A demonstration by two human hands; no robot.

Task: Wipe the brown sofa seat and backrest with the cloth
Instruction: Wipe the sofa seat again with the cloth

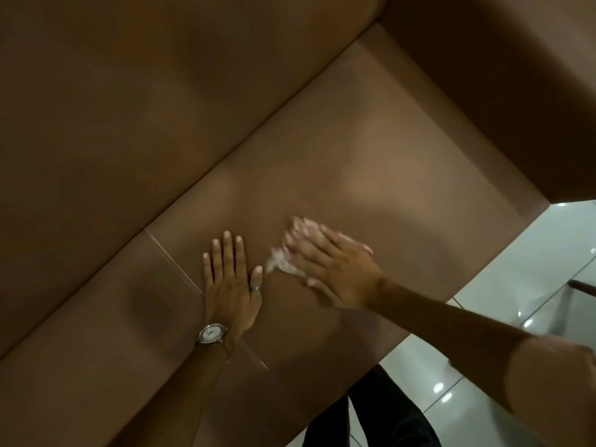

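The brown sofa seat [371,162] runs diagonally across the view, with the backrest [129,91] above and to its left. My right hand [335,262] presses flat on a small white cloth [283,259] on the seat cushion; the hand and the cloth are blurred. Part of the cloth sticks out past the fingertips and the left side of the hand. My left hand [232,279], with a ring and a wristwatch, lies flat with fingers spread on the seat just left of the cloth, beside the seam between two cushions.
The sofa's armrest [516,75] rises at the upper right. A glossy white tiled floor [483,366] shows at the lower right, with my dark trouser legs [380,414] standing against the seat's front edge. A dark furniture leg [580,287] juts in at the right edge.
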